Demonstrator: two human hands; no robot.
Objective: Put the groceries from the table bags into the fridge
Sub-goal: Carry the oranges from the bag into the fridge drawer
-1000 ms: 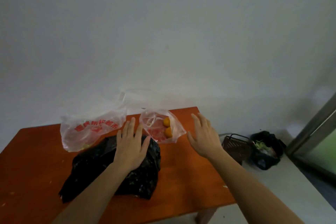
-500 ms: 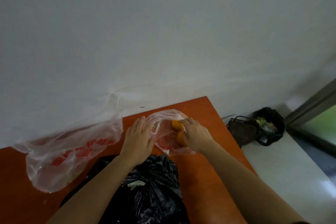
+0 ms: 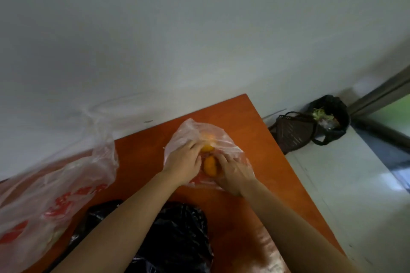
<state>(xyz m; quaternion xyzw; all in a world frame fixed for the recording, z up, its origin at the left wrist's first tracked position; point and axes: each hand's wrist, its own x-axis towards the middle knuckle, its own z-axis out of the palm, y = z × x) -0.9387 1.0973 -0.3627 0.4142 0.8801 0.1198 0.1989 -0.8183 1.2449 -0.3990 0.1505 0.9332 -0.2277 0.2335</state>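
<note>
From the head camera, both your hands are on the small clear bag (image 3: 213, 137), which lies on the orange counter (image 3: 261, 139) toward its far edge. Your left hand (image 3: 183, 163) presses on the bag's 9 o'clock side, with the fingers curled into the thin plastic. Your right hand (image 3: 235, 173) rests on the bag at its 4 o'clock side, with the fingers bent over the plastic. I cannot tell how tight either hand grips.

Between your hands are two orange fruits: the near orange fruit (image 3: 209, 165) touches both hands, and the far orange fruit (image 3: 207, 147) sits just past it at 12 o'clock.

A black bag (image 3: 175, 237) lies at 6 o'clock, under your left arm. A big clear bag with red print (image 3: 55, 197) is at 8 o'clock.

On the floor at 2 o'clock are a dark basket (image 3: 292, 133) and a black bin bag (image 3: 330, 117), touching each other.
</note>
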